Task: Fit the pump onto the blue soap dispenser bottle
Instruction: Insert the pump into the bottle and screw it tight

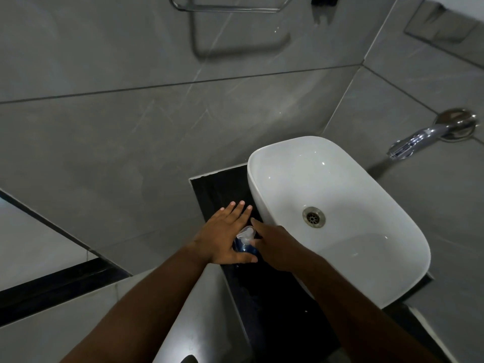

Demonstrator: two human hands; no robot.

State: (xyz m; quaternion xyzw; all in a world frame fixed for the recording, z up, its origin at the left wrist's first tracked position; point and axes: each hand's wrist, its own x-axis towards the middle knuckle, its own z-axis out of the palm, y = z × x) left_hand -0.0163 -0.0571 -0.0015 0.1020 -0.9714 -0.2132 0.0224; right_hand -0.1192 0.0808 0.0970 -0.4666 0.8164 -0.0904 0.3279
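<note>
The blue soap dispenser bottle (245, 248) stands on the black counter (267, 297), just left of the sink, mostly hidden between my hands. A white pump (246, 233) sits at its top. My left hand (225, 238) rests against the bottle's left side, fingers stretched out straight and thumb curled under the bottle's near side. My right hand (275, 246) comes in from the right with its fingertips at the pump; I cannot see how firmly it grips.
A white oval sink (262, 184) with a metal drain (313, 216) fills the counter's right part. A chrome tap (419, 140) juts from the grey tiled wall at the right. A metal towel rail (230, 7) hangs on the wall above.
</note>
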